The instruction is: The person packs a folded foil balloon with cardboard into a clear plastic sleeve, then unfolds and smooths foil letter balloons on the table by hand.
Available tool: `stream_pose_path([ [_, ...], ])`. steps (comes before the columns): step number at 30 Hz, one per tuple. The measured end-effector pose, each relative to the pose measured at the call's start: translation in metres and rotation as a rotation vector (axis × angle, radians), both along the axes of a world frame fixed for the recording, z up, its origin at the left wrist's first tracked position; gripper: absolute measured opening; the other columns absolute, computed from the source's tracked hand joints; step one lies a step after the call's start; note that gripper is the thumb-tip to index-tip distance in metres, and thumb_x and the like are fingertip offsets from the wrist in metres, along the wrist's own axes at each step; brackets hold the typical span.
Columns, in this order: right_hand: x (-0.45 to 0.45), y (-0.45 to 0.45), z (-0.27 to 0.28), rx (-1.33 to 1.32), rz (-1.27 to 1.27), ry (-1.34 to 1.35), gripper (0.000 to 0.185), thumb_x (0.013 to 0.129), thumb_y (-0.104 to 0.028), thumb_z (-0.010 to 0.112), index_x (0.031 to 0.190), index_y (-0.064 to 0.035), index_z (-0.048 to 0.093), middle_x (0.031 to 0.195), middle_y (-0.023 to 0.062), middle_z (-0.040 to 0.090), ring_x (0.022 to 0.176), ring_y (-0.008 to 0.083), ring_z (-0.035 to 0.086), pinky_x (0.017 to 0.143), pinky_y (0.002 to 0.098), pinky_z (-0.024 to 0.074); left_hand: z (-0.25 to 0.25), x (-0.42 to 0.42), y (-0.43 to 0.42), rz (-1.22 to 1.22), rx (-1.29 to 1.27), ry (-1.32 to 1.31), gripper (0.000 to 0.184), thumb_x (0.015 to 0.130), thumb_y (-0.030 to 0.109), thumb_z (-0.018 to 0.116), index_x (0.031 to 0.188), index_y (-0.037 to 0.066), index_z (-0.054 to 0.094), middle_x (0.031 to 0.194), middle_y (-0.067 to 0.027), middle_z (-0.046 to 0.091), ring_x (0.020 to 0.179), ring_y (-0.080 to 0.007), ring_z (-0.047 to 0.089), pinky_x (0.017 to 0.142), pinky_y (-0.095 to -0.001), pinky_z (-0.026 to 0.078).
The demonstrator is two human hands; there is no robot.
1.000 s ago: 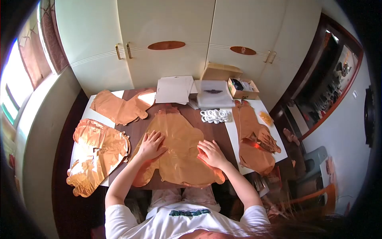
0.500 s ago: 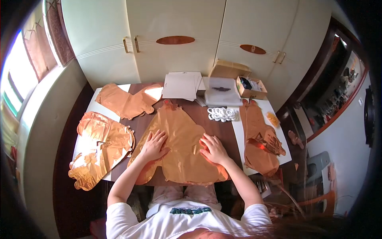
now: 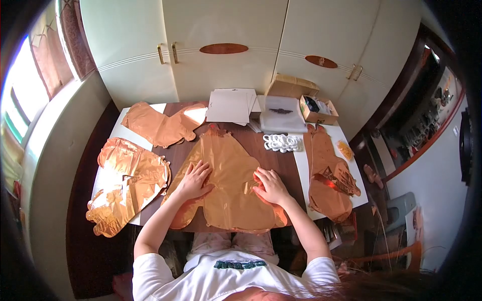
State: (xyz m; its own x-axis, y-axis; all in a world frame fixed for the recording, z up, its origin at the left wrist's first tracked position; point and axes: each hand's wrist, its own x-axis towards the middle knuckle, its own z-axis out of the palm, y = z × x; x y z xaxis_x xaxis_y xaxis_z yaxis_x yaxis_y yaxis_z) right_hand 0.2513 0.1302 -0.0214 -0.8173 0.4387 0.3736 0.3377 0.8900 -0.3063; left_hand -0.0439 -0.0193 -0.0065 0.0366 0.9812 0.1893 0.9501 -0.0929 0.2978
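A large flat copper-coloured foil balloon [image 3: 228,185] lies in front of me on the dark wooden table [image 3: 278,163]. My left hand [image 3: 195,180] rests on its left part, palm down with the fingers stretched out. On its right edge lies my right hand [image 3: 271,186], fingers extended and a little apart, where the foil curls up and shows reddish. Neither hand grips anything. A narrow end of the balloon points to the far side of the table.
More copper foil balloons lie around: one at far left [image 3: 158,125], a crumpled shiny one [image 3: 128,185] at near left, and one at right [image 3: 326,175]. White cards [image 3: 231,106], a bundle of white loops [image 3: 282,143], clear bags [image 3: 281,120], an open box [image 3: 320,110] and a yellow packet [image 3: 345,149] stand farther back.
The view has shifted very slightly. Both hands stay in nearly the same places on the balloon, with no clear change in it.
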Motion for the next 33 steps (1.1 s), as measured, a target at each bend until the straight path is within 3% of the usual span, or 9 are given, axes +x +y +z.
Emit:
stream_pose_path([
  [8,-0.002,-0.016,0.075,-0.230,0.035,0.193,0.045,0.084,-0.026,0.065,0.120,-0.0036,0.050,0.125,0.0152,0.049,0.115,0.0301,0.048,0.097,0.0405,0.0388,0.051,0.012,-0.009,-0.057,0.126,-0.164,0.055,0.082,0.034,0.064,0.125,0.004,0.049,0.131,-0.0151,0.047,0.125,-0.0369,0.040,0.103,-0.0476,0.033],
  [15,-0.012,-0.108,0.261,-0.826,0.926,0.832,0.039,0.085,-0.009,0.065,0.118,-0.0034,0.046,0.099,0.0174,0.060,0.091,0.0287,0.062,0.080,0.0392,0.0498,0.255,0.098,-0.070,-0.991,0.379,-1.013,0.031,0.086,0.017,0.062,0.107,-0.005,0.058,0.103,-0.0193,0.059,0.097,-0.0314,0.059,0.085,-0.0411,0.047],
  [17,-0.018,-0.138,0.286,-0.948,1.169,0.974,0.036,0.085,-0.010,0.065,0.113,-0.0028,0.045,0.096,0.0183,0.059,0.085,0.0289,0.062,0.073,0.0387,0.0511,0.275,0.128,-0.080,-1.043,0.505,-1.387,0.015,0.084,0.010,0.062,0.090,-0.003,0.062,0.089,-0.0145,0.062,0.083,-0.0260,0.062,0.071,-0.0363,0.050],
  [18,-0.019,-0.159,0.295,-1.055,1.165,1.067,0.030,0.086,-0.013,0.063,0.109,-0.0034,0.046,0.095,0.0170,0.059,0.083,0.0276,0.060,0.070,0.0375,0.0505,0.276,0.167,-0.109,-0.740,0.659,-1.803,0.011,0.082,0.007,0.064,0.079,-0.002,0.058,0.088,-0.0150,0.062,0.078,-0.0251,0.061,0.065,-0.0359,0.049],
  [20,-0.019,-0.189,0.318,-1.228,1.085,1.267,0.021,0.089,-0.017,0.060,0.100,-0.0046,0.047,0.092,0.0144,0.057,0.078,0.0251,0.057,0.065,0.0350,0.0494,0.275,0.186,-0.127,-0.710,0.660,-2.088,0.014,0.083,0.009,0.063,0.077,0.000,0.055,0.090,-0.0157,0.061,0.078,-0.0247,0.061,0.064,-0.0372,0.050],
  [22,-0.014,-0.197,0.326,-1.248,1.040,1.285,0.014,0.090,-0.016,0.058,0.090,-0.0070,0.047,0.082,0.0116,0.056,0.067,0.0214,0.052,0.060,0.0302,0.0462,0.293,0.141,-0.092,-1.320,0.355,-1.798,0.017,0.090,0.016,0.057,0.093,0.000,0.056,0.098,-0.0162,0.057,0.088,-0.0257,0.061,0.075,-0.0405,0.052],
  [25,-0.008,-0.199,0.329,-1.266,0.999,1.278,0.013,0.091,-0.014,0.055,0.082,-0.0099,0.047,0.074,0.0087,0.055,0.060,0.0180,0.050,0.056,0.0258,0.0433,0.288,0.161,-0.112,-1.101,0.602,-1.797,0.014,0.088,0.017,0.062,0.083,0.005,0.055,0.086,-0.0096,0.058,0.076,-0.0187,0.057,0.073,-0.0322,0.052],
  [30,-0.010,-0.194,0.319,-1.236,1.028,1.287,0.008,0.092,-0.016,0.052,0.090,-0.0099,0.048,0.078,0.0093,0.058,0.069,0.0208,0.055,0.060,0.0294,0.0443,0.282,0.159,-0.094,-1.316,0.781,-1.664,0.011,0.087,0.016,0.062,0.086,0.006,0.056,0.087,-0.0080,0.057,0.074,-0.0165,0.054,0.067,-0.0283,0.049],
  [33,0.006,-0.175,0.339,-1.153,0.980,1.139,0.012,0.092,-0.018,0.054,0.094,-0.0088,0.048,0.074,0.0093,0.057,0.062,0.0210,0.053,0.057,0.0302,0.0440,0.312,0.136,-0.138,-0.887,0.492,-1.543,0.015,0.086,0.009,0.059,0.101,0.011,0.056,0.097,-0.0045,0.056,0.077,-0.0151,0.053,0.064,-0.0259,0.044],
])
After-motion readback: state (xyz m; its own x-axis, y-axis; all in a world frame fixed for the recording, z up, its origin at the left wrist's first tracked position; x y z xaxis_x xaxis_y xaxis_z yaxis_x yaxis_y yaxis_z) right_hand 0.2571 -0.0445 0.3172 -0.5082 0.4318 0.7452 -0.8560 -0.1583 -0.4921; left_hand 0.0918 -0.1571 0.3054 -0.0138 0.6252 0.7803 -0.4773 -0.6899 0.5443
